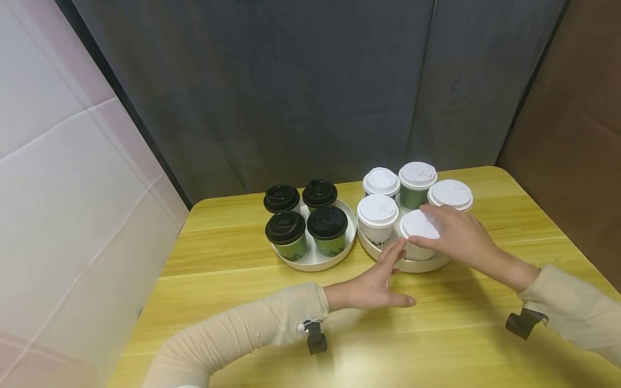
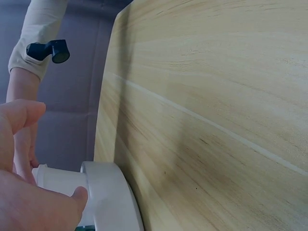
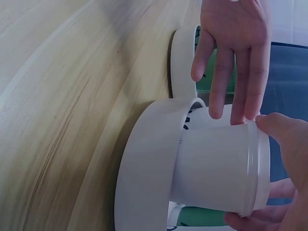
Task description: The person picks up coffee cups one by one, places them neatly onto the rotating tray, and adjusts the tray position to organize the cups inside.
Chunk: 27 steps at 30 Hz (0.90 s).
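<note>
My right hand (image 1: 458, 237) grips the lid rim of a white paper cup (image 1: 419, 225), thumb on one side and fingers on the other. In the right wrist view the white cup (image 3: 211, 166) stands in a round white tray (image 3: 144, 168). My left hand (image 1: 371, 285) is held in front of that tray, fingers extended and thumb apart, holding nothing. Its fingertips come close to the cup in the head view; whether they touch it I cannot tell. Around the gripped cup stand several other white-lidded cups, among them a white one (image 1: 377, 215) and a green one (image 1: 414, 188).
To the left, a second round white tray (image 1: 315, 266) holds several green cups (image 1: 292, 250) with black lids (image 1: 327, 222). Both trays are near the back of the wooden table (image 1: 223, 291). A dark partition (image 1: 291, 97) rises behind, with a pale wall (image 1: 73, 178) at left.
</note>
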### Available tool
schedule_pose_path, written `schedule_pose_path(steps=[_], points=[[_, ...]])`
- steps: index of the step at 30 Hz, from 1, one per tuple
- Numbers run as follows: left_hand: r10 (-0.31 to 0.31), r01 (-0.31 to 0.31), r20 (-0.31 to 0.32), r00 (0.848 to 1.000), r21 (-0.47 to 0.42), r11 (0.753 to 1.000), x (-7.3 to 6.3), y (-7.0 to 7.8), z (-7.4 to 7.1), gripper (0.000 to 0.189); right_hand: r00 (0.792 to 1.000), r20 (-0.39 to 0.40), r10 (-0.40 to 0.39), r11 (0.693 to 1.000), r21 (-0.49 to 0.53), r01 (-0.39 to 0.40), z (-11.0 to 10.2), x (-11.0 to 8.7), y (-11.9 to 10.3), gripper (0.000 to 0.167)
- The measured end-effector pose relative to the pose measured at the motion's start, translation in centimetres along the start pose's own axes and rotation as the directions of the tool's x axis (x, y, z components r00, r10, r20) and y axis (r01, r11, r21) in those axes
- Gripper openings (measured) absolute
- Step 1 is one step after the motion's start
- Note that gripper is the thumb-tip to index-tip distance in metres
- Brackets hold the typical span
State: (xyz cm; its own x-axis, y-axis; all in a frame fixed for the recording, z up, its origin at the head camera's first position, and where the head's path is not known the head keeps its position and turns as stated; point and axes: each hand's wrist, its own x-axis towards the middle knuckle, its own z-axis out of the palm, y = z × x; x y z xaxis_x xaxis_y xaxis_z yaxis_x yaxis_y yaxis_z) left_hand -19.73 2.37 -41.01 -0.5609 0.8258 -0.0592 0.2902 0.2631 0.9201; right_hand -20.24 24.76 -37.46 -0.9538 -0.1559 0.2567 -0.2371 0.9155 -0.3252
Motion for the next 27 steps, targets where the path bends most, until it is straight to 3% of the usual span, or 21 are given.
schedule_pose_path(steps=[12, 15, 17, 19, 20, 22, 24, 25, 26, 27], points=[[-0.036, 0.037, -0.056, 0.998, 0.013, 0.999, -0.3, 0.3, -0.4, 0.091, 0.999, 0.039, -0.002, 1.000, -0.021, 0.003, -0.3, 0.4, -0.3, 0.074], [-0.047, 0.048, -0.012, 0.999, 0.111, 0.993, -0.5, 0.8, -0.9, 0.075, 0.998, 0.056, -0.002, 1.000, -0.022, 0.004, -0.4, 0.5, -0.4, 0.076], [-0.043, 0.025, 0.071, 0.997, 0.235, 0.972, -0.7, 1.3, -1.3, 0.063, 0.998, 0.064, -0.009, 1.000, -0.024, 0.010, -0.4, 0.6, -0.3, 0.076], [-0.050, -0.031, 0.195, 0.979, 0.390, 0.920, -1.1, 2.1, -1.8, 0.052, 0.997, 0.073, -0.012, 1.000, -0.022, 0.014, -0.5, 0.6, -0.3, 0.077], [-0.062, -0.067, 0.268, 0.961, 0.449, 0.891, -1.4, 2.7, -2.1, 0.049, 0.997, 0.081, -0.012, 1.000, -0.018, 0.013, -0.6, 0.7, -0.3, 0.078], [-0.101, -0.139, 0.403, 0.909, 0.524, 0.840, -2.1, 4.0, -2.7, 0.047, 0.995, 0.098, -0.006, 1.000, -0.007, 0.007, -0.8, 0.8, -0.3, 0.080], [-0.144, -0.191, 0.493, 0.858, 0.567, 0.801, -3.0, 5.6, -3.3, 0.048, 0.993, 0.117, 0.009, 1.000, 0.005, -0.010, -1.1, 0.9, -0.4, 0.085], [-0.154, -0.207, 0.511, 0.846, 0.580, 0.788, -3.5, 6.3, -3.7, 0.048, 0.992, 0.124, 0.015, 1.000, 0.011, -0.016, -1.4, 1.0, -0.5, 0.088], [-0.150, -0.224, 0.511, 0.846, 0.596, 0.771, -4.0, 7.1, -4.2, 0.049, 0.992, 0.124, 0.014, 1.000, 0.014, -0.016, -1.6, 1.1, -0.6, 0.089], [-0.130, -0.235, 0.487, 0.864, 0.618, 0.750, -4.5, 7.8, -4.6, 0.051, 0.994, 0.111, 0.007, 1.000, 0.022, -0.009, -2.0, 1.2, -0.8, 0.089]])
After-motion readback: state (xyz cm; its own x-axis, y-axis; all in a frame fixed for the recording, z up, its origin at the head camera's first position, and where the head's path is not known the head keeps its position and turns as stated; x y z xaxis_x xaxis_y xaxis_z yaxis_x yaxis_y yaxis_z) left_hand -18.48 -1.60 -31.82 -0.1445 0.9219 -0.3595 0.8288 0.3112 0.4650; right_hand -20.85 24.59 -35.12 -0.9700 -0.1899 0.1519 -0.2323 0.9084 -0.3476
